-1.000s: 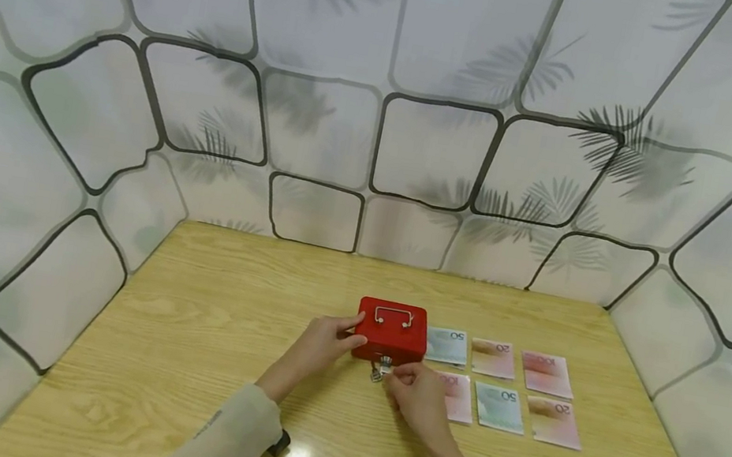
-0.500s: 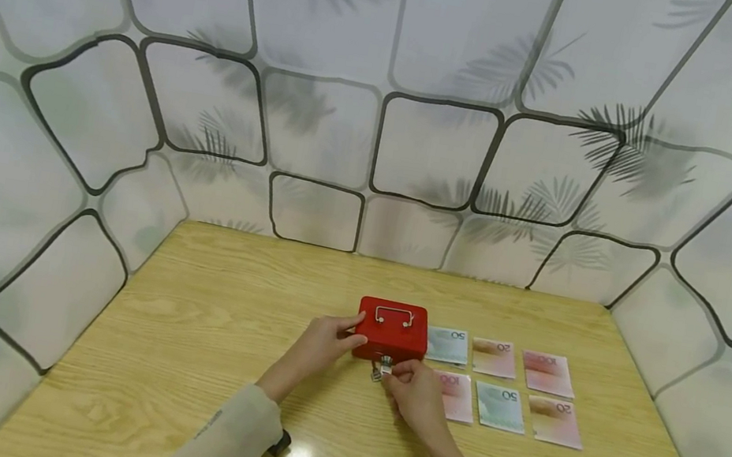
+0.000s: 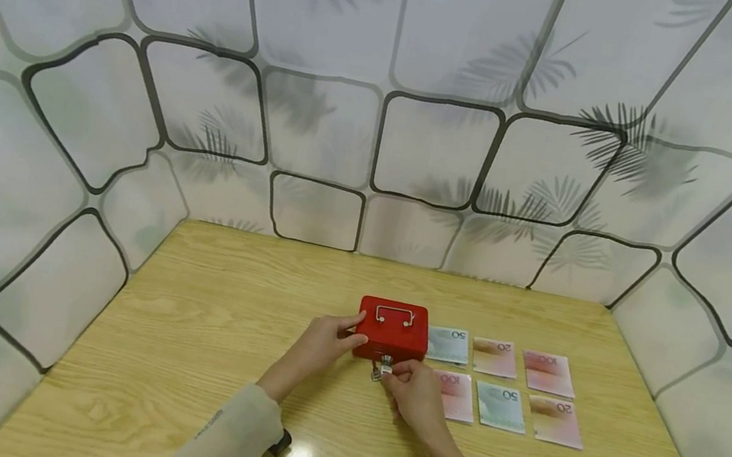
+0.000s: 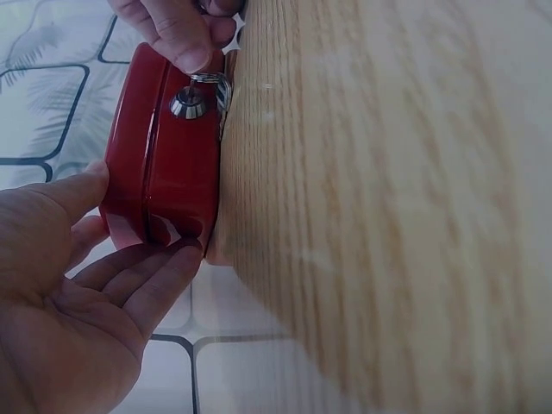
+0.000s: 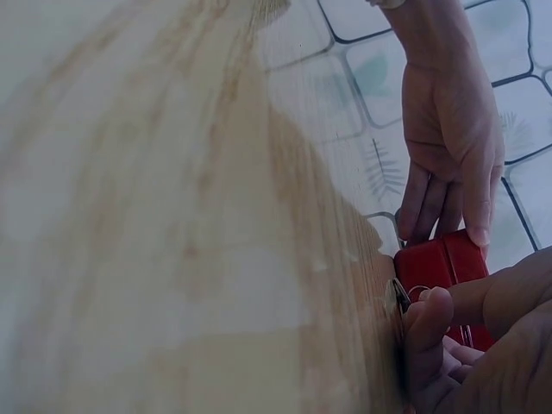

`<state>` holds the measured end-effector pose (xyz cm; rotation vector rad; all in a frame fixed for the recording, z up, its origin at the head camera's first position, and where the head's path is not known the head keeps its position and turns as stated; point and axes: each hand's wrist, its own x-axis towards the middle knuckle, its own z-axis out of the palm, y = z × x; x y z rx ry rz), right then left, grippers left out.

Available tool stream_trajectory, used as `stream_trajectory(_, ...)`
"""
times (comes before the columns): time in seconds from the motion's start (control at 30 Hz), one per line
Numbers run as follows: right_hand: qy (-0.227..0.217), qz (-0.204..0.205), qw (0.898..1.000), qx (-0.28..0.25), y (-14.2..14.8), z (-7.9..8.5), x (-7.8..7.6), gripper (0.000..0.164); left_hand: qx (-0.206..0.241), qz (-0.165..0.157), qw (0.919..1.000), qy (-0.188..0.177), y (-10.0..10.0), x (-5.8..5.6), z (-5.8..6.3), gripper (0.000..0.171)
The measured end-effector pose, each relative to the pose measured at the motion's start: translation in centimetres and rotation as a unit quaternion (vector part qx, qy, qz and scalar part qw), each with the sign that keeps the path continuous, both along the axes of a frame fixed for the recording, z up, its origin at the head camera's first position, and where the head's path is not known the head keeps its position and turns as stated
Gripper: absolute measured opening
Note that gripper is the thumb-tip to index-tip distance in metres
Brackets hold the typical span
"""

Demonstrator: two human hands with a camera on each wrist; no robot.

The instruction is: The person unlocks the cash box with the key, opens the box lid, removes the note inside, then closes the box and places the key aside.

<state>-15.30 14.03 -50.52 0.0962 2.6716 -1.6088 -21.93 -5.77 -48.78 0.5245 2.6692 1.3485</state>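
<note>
A red cash box point(image 3: 392, 328) with a wire handle on its lid stands on the table, lid down. At its left end is my left hand point(image 3: 317, 347), thumb on the lid and fingers against the side, holding it steady. A round silver lock point(image 4: 188, 103) sits in the box's front face. My right hand point(image 3: 420, 398) pinches a key point(image 4: 192, 80) at this lock between thumb and finger; the fingertips hide most of it. From the key a metal ring point(image 4: 210, 78) hangs, with more metal dangling below the lock.
Several banknotes lie in two rows to the right of the box, among them a green 50 note point(image 3: 500, 407) and a pink 100 note point(image 3: 548, 373). One pink note point(image 3: 457, 396) lies close beside my right hand. A patterned curtain point(image 3: 435, 152) encloses the wooden table point(image 3: 221, 277).
My right hand has shifted very slightly left toward the lock, its fingers drawing in at the key. The left hand and the box keep their place.
</note>
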Motion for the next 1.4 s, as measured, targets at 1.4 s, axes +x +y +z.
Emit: stream_trajectory(1.4, 0.124, 0.032, 0.967, 0.223, -0.45, 0.08, -0.80, 0.017, 0.010, -0.001, 0.9998, -0.020, -0.08, 0.05, 0.08, 0.055)
